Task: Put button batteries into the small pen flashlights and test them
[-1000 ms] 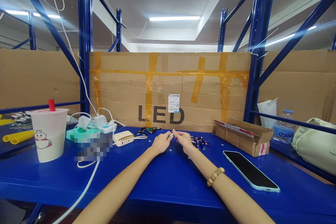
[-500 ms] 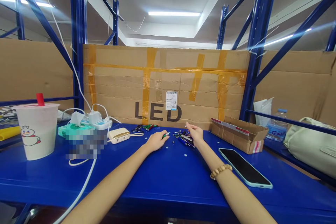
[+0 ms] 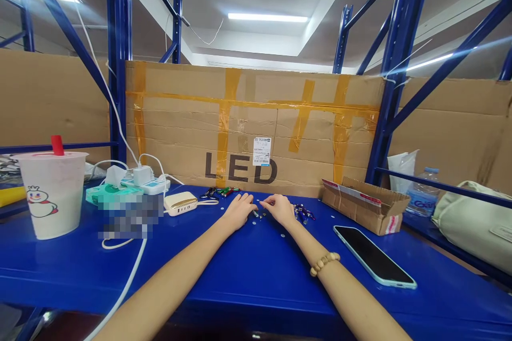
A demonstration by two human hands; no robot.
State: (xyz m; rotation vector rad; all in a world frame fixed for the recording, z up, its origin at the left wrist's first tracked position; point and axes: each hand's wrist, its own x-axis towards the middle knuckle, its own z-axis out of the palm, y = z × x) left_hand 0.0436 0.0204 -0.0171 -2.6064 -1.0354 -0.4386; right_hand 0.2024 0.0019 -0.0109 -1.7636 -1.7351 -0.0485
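My left hand (image 3: 239,211) rests low over the blue table with its fingers curled together. A small silver-looking piece (image 3: 255,214) shows at its fingertips, too small to name. Facing it, my right hand (image 3: 280,209) has thumb and fingertips pinched, and whatever is between them is too small to make out. Just right of that hand lies a heap of small shiny blue and dark pieces (image 3: 304,214), partly hidden by the hand. Behind my left hand, a second group of small green, red and dark pieces (image 3: 224,192) lies near the cardboard.
At left stand a lidded cup (image 3: 54,197), a green pack (image 3: 114,194), a power strip (image 3: 154,186) with cables, and a white power bank (image 3: 181,204). At right are a phone (image 3: 374,256), an open cardboard box (image 3: 362,205) and a water bottle (image 3: 424,192). Cardboard (image 3: 180,128) walls the back.
My right hand has moved left from the heap, close to my left hand, its fingers now pinched. My left hand has turned more palm-down; the green piece seen in it before is no longer visible.
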